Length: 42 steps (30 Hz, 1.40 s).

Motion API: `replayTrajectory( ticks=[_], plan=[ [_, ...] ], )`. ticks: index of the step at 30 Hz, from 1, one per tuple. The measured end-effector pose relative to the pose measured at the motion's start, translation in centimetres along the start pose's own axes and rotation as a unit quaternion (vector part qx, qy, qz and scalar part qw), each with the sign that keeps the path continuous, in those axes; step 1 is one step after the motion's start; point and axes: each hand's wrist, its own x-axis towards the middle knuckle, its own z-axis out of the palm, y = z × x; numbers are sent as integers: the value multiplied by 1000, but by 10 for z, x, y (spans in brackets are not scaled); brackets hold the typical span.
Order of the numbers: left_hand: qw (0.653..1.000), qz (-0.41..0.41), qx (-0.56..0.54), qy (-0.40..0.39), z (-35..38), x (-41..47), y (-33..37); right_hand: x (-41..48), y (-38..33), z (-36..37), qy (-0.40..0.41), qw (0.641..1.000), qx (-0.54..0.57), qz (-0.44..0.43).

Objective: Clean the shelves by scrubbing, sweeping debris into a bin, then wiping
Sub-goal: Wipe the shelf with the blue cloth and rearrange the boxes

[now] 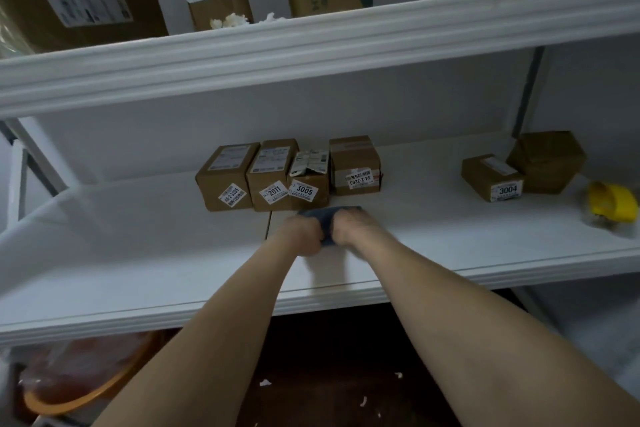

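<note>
From the head view, the left hand point(304, 236) and right hand point(350, 230) sit side by side on the middle shelf point(138, 239). Both are bunched tight around a dark blue cloth point(329, 215), though blur hides the fingers. The cloth lies just in front of a row of labelled boxes point(277, 177). Wiping well here likely means spreading the cloth flatter, pressing evenly, and stroking along the boxes' front without nudging them.

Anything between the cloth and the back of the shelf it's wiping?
Yes. The left hand and right hand grip the cloth; a row of four cardboard boxes stands directly behind it, before the shelf back wall.
</note>
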Motion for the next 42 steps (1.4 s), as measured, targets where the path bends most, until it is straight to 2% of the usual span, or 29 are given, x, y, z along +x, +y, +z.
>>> replayTrajectory(
  ticks=[2,6,8,10,11,13,15,16,19,24,27,29,32,36,39,42],
  plan=[
    [999,38,-24,16,-4,7,22,-1,24,-11,16,999,5,36],
    [990,104,-100,-4,-15,16,76,-3,76,-33,41,995,-23,93],
    [984,140,-105,-19,-21,25,94,-2,94,-43,29,993,-24,113],
    [983,135,-114,-43,-29,36,95,4,103,-51,-6,994,0,112],
    [984,121,-121,-40,-33,43,91,9,105,-55,-15,994,15,104],
    [980,51,-190,44,-39,56,75,22,106,-64,26,995,52,84],
    [944,-40,-285,162,-42,68,61,42,103,-70,103,985,122,61],
    [927,-66,-317,188,-43,73,58,49,100,-72,126,975,180,44],
    [907,-101,-372,172,-50,87,62,68,85,-74,144,932,334,11],
    [867,-145,-450,158,-54,116,67,97,70,-69,113,890,441,14],
    [845,-146,-492,152,-56,125,64,97,72,-69,104,897,431,-4],
    [834,-134,-515,146,-55,132,63,96,81,-70,129,905,406,-5],
    [835,-99,-522,143,-55,135,81,89,105,-76,189,909,371,27],
    [819,-18,-563,113,-70,111,135,72,152,-88,273,901,323,97],
    [824,28,-558,91,-74,94,166,58,180,-93,281,905,281,154],
    [830,50,-553,55,-73,82,184,50,197,-94,268,911,265,168]
  ],
)
